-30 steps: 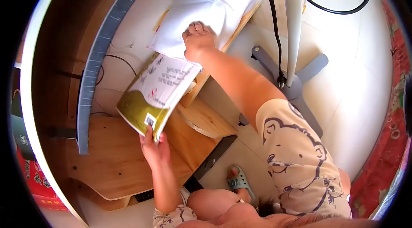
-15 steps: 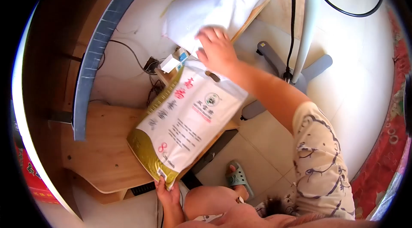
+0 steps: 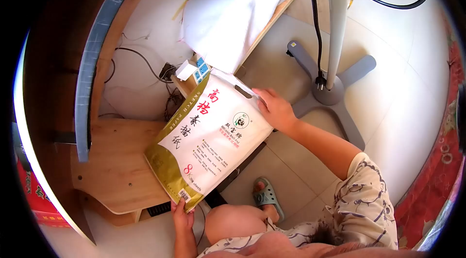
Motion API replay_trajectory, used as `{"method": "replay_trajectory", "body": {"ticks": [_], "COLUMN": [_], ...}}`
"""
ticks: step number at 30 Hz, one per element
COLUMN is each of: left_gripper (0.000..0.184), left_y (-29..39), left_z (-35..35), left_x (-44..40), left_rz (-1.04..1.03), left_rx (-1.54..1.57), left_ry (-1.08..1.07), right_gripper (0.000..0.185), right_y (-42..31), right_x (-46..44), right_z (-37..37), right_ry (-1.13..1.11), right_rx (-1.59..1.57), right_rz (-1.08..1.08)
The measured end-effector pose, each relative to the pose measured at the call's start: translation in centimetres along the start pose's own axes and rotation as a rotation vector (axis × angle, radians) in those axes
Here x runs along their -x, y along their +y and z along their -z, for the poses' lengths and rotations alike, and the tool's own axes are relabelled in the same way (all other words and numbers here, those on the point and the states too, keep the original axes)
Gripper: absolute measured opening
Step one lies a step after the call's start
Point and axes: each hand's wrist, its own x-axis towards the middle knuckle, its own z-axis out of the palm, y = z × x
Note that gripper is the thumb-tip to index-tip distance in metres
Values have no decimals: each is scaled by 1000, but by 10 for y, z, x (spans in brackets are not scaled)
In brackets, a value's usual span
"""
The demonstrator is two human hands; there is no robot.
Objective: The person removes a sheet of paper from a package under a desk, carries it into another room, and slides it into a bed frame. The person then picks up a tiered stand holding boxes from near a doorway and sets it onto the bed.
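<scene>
Paper pack (image 3: pixel 218 134) mid-frame, slanted. Left hand (image 3: pixel 182 216), lower centre, pinches its bottom corner, fingers closed; right hand (image 3: pixel 278 111) half-curled at its upper right corner, can't tell if gripping. Best: support both ends evenly, avoid creasing corners.

Paper pack (image 3: pixel 216 136) in the middle, shelf board (image 3: pixel 116 166) left, stand (image 3: pixel 335 59) right

Two hands (image 3: pixel 277 109) (image 3: pixel 182 216); one paper packet (image 3: pixel 211 134); one clog (image 3: pixel 267 195).
</scene>
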Motion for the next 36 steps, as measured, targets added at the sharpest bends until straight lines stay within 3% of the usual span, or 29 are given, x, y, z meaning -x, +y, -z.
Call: {"method": "replay_trajectory", "body": {"ticks": [4, 6, 10, 13, 15, 19, 20, 21, 23, 29, 32, 36], "left_gripper": [30, 30, 25, 28, 31, 32, 32, 33, 33, 34, 34, 34], "left_y": [-2, -1, 3, 1, 2, -1, -3, -4, -3, -2, -1, -1], "left_z": [4, 5, -4, -1, 2, 8, 7, 8, 11, 10, 4, 5], "left_x": [-2, -4, -3, -6, -8, -14, -14, -14, -15, -17, -16, -18], "left_rz": [9, 10, 42, 26, 16, 19, 10, 1, 13, 31, 31, 16], "left_rx": [-13, -24, -89, -112, -115, -111, -105, -98, -110, -134, -136, -121], "left_ry": [-24, -38, 127, 98, 64, 14, 13, 14, 21, 68, 96, 43], "right_gripper": [22, 14, 8, 7, 5, 23, 31, 31, 34, 55, 62, 65], "right_y": [6, 2, -25, -40, -53, -56, -53, -59, -71, -64, -58, -54], "right_x": [-13, -17, -16, -5, 8, 27, 33, 33, 30, 15, 18, 16], "right_z": [-1, 0, 7, 9, 5, -10, -9, -2, 8, 6, 1, -5], "right_ry": [26, 113, 113, -7, -202, -188, -375, -375, -567, -315, -207, -305], "right_rx": [113, 214, 31, -58, -53, 188, 196, 196, 191, 143, 250, 306], "right_rz": [0, 190, 169, 231, 266, 409, 307, 304, 35, -250, -153, -208]}}
